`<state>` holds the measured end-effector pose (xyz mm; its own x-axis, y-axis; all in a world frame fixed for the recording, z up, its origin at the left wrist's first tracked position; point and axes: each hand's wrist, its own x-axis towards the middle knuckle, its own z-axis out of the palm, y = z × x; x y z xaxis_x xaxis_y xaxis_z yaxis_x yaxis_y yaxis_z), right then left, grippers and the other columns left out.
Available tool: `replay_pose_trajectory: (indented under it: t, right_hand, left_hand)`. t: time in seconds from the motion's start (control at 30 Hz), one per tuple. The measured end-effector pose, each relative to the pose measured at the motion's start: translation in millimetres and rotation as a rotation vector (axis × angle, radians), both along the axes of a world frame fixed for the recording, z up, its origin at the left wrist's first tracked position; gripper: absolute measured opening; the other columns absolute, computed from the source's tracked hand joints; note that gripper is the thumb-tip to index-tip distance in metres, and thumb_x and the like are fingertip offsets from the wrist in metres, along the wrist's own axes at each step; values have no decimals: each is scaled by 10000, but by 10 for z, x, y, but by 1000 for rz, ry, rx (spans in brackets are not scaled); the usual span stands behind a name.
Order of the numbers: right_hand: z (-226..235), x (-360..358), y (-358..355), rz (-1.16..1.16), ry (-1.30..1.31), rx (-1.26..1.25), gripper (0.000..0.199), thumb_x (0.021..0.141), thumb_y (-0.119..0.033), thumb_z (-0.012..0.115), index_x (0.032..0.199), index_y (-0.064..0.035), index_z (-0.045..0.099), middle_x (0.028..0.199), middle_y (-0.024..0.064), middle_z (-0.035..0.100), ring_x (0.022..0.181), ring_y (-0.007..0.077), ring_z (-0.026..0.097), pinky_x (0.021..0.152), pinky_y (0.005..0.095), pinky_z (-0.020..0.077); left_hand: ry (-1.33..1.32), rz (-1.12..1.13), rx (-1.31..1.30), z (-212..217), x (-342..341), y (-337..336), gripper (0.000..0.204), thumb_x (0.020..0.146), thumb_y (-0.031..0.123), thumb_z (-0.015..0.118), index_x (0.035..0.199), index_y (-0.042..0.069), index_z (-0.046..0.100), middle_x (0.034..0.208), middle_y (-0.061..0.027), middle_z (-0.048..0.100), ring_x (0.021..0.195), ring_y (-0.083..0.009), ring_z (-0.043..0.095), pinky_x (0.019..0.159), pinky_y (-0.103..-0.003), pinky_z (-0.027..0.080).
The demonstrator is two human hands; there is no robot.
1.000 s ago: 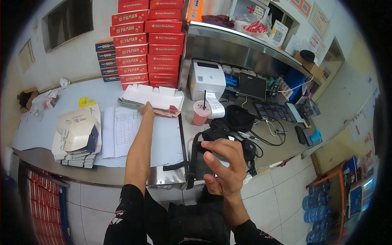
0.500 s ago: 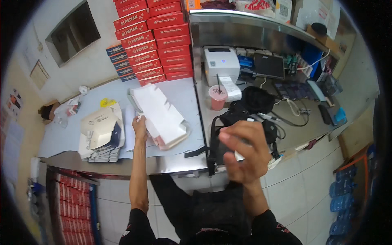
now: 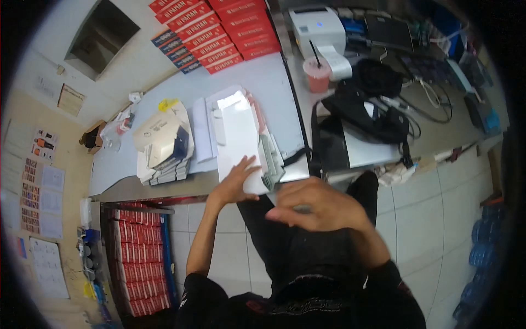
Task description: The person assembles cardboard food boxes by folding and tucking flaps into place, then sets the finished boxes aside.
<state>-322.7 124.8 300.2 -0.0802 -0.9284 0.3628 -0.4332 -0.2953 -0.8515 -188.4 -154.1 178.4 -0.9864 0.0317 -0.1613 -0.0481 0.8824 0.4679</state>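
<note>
My left hand (image 3: 236, 183) lies with spread fingers on the near end of a long white cardboard piece (image 3: 239, 129), perhaps a flattened box. Grey-white folded flaps (image 3: 269, 162) and reddish edges show along its right side. My right hand (image 3: 323, 205) hovers just right of the near end, its fingers bent and smeared by motion; whether it holds anything is unclear. To the left sits a pile of cream cartons (image 3: 159, 131), with a dark blue side on the top one. White paper (image 3: 203, 129) lies between that pile and the white piece.
Stacked red boxes (image 3: 211, 41) and smaller blue boxes (image 3: 174, 52) stand at the back. On the right counter are a white label printer (image 3: 318, 30), a pink drink cup (image 3: 317, 75), a black bag (image 3: 367, 118) and cables. Red boxes (image 3: 141, 257) fill a shelf below left.
The white cardboard piece has turned and come nearer to the counter's front edge. My left hand has moved from its left side onto its near end. My right hand has come lower.
</note>
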Motion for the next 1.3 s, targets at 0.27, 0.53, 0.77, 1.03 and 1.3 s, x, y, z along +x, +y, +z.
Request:
replay_pose_trajectory:
  t: [0.27, 0.53, 0.77, 1.03, 1.3]
  right_hand:
    - [449, 582, 46, 187, 322, -42, 417, 953, -263, 617, 619, -25, 537, 590, 104, 535, 583, 292, 580, 606, 370, 491]
    - [32, 841, -7, 109, 257, 25, 400, 946, -265, 615, 637, -18, 553, 607, 118, 552, 603, 306, 594, 638, 390, 501]
    - [-64, 1035, -263, 215, 269, 24, 387, 940, -268, 614, 653, -12, 567, 622, 131, 567, 620, 319, 606, 666, 407, 509]
    - [-189, 1046, -223, 151, 292, 40, 374, 934, -270, 612, 671, -5, 582, 639, 145, 585, 640, 334, 619, 698, 427, 519]
    - [-225, 985, -252, 152, 266, 56, 364, 927, -273, 610, 689, 1, 598, 657, 160, 602, 660, 349, 633, 729, 446, 528]
  left_hand:
    - [36, -75, 112, -25, -222, 117, 857, 670, 238, 873, 1425, 148, 477, 1575, -163, 265, 1450, -378, 263, 1143, -542, 295]
    - [-52, -30, 124, 221, -260, 298, 773, 700, 195, 838, 1393, 118, 504, 1528, -177, 316, 1415, -369, 309, 1119, -513, 320]
    - [-72, 23, 134, 398, -45, 183, 700, 727, 158, 807, 1365, 91, 527, 1487, -190, 360, 1383, -362, 349, 1098, -487, 342]
    - [-85, 8, 135, 408, -14, 248, 618, 758, 115, 771, 1334, 61, 554, 1440, -204, 411, 1348, -353, 394, 1075, -457, 367]
    - [-122, -59, 145, 457, -315, 353, 538, 789, 72, 736, 1302, 31, 581, 1393, -218, 462, 1312, -345, 440, 1051, -428, 393]
